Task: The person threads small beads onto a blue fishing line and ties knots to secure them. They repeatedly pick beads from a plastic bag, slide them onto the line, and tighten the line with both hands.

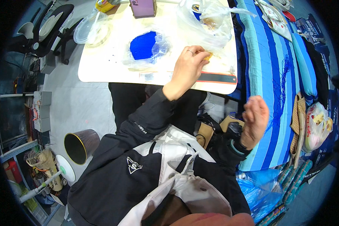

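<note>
Over the right part of the white table (101,69), my left hand (187,67), with a ring on one finger, has its fingers pressed together on a small golden-yellow piece (210,56). The piece is too small to name. My right hand (255,119) is raised off the table's near right corner, beside the striped bedding. Its fingers are curled together, and whatever they hold, if anything, I cannot make out. A black strip with a red edge (218,78), like a ruler, lies just below my left hand. Left of that hand, a bright blue patch of material (143,46) sits in clear plastic.
A clear plastic bag (211,34) stands at the table's far right, a purple container (143,8) at the back and a clear round lid (90,28) at the left. Blue striped bedding (269,143) with blue threads (284,86) runs along the right. A bin (81,146) stands on the floor.
</note>
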{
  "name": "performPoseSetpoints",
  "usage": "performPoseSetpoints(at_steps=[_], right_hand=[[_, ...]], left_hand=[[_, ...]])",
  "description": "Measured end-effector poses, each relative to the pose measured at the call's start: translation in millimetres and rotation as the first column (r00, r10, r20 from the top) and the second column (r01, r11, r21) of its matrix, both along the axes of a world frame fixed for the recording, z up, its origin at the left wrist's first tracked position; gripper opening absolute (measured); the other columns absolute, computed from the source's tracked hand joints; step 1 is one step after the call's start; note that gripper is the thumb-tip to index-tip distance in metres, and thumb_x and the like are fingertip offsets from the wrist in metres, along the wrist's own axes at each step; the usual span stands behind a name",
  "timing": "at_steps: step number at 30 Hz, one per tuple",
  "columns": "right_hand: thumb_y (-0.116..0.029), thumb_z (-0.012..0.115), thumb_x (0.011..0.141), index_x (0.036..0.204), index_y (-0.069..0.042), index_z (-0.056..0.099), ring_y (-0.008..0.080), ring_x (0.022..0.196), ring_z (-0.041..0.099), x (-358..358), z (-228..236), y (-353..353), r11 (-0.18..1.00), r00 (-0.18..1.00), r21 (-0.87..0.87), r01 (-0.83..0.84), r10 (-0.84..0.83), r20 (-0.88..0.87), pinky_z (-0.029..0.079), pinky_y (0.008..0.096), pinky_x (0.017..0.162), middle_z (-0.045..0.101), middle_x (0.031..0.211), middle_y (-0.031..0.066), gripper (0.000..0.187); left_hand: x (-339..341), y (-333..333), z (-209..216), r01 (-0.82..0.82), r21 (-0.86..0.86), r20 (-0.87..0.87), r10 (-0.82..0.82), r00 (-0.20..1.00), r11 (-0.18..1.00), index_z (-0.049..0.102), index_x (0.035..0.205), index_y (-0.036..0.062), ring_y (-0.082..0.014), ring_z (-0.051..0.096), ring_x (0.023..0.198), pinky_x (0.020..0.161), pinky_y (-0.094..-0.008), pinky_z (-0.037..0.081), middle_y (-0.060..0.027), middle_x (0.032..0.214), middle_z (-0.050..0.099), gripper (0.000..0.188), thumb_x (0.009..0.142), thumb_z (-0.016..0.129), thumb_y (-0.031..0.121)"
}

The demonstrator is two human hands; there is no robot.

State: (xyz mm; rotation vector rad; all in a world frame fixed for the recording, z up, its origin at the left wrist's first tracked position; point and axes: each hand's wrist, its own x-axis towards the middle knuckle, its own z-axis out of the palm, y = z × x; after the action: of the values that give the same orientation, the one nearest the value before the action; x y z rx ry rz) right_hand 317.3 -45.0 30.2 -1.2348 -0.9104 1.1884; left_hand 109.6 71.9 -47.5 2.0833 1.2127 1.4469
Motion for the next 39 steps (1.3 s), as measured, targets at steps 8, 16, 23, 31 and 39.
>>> performPoseSetpoints(at_steps=[8, 16, 23, 31, 39], right_hand=[[-0.017, 0.055, 0.098, 0.085, -0.001, 0.061, 0.0003, 0.048, 0.03, -59.1, -11.4, 23.1, 0.967, 0.97, -0.077, -0.242, 0.243, -0.001, 0.019, 0.0192, 0.045, 0.044, 0.058, -0.0064, 0.021], [-0.015, 0.054, 0.098, 0.093, -0.001, 0.059, 0.0024, 0.055, 0.035, -78.0, -13.6, 23.1, 0.931, 0.921, -0.062, -0.36, 0.344, -0.185, 0.026, 0.019, 0.05, 0.047, 0.067, -0.0057, 0.015], [-0.011, 0.057, 0.096, 0.091, -0.001, 0.059, 0.0009, 0.055, 0.036, -105.9, -11.7, 22.5, 0.977, 0.976, 0.021, -0.214, 0.212, 0.051, 0.025, 0.0174, 0.05, 0.048, 0.067, -0.0056, 0.012], [-0.009, 0.054, 0.095, 0.091, -0.002, 0.057, -0.0005, 0.049, 0.032, -117.8, -6.0, 18.7, 0.992, 0.979, 0.03, -0.124, 0.128, -0.158, 0.024, 0.017, 0.043, 0.047, 0.064, -0.0047, 0.009], [-0.002, 0.048, 0.094, 0.079, -0.015, 0.039, 0.0012, 0.049, 0.027, -80.6, 3.1, 31.1, 0.829, 0.202, 0.557, -0.057, 0.556, -0.806, 0.027, 0.019, 0.041, 0.032, 0.058, -0.0078, 0.021]], left_hand=[[-13.4, -54.4, 45.6, 0.616, -0.329, 0.463, -0.446, 0.766, 0.716, 0.057, 0.108, -0.0029, -0.0168, 0.059, 0.077, 0.072, -0.0289, 0.048, -0.0089, 0.086, 0.062, 0.019, 0.098, 0.05, 0.011], [-46.9, -52.4, 47.3, 0.521, -0.236, 0.374, -0.418, 0.828, 0.82, 0.061, 0.097, -0.0003, -0.0071, 0.048, 0.066, 0.059, -0.02, 0.039, -0.0011, 0.078, 0.052, 0.009, 0.09, 0.06, 0.005], [-60.1, -53.8, 46.9, 0.365, 0.023, 0.231, -0.36, 0.904, 0.931, 0.065, 0.087, 0.0022, -0.0177, 0.056, 0.069, 0.059, -0.0271, 0.043, -0.0066, 0.078, 0.055, 0.011, 0.077, 0.07, 0.0], [-89.6, -55.7, 48.7, 0.382, -0.004, 0.264, -0.367, 0.892, 0.924, 0.062, 0.085, 0.0002, -0.0212, 0.057, 0.073, 0.064, -0.029, 0.044, -0.0086, 0.082, 0.058, 0.009, 0.078, 0.068, -0.002], [-167.5, -63.4, 29.7, 0.378, -0.112, 0.143, -0.361, 0.921, 0.919, 0.057, 0.086, 0.0004, -0.0263, 0.057, 0.074, 0.066, -0.0323, 0.045, -0.0096, 0.082, 0.056, 0.006, 0.083, 0.063, 0.002]])
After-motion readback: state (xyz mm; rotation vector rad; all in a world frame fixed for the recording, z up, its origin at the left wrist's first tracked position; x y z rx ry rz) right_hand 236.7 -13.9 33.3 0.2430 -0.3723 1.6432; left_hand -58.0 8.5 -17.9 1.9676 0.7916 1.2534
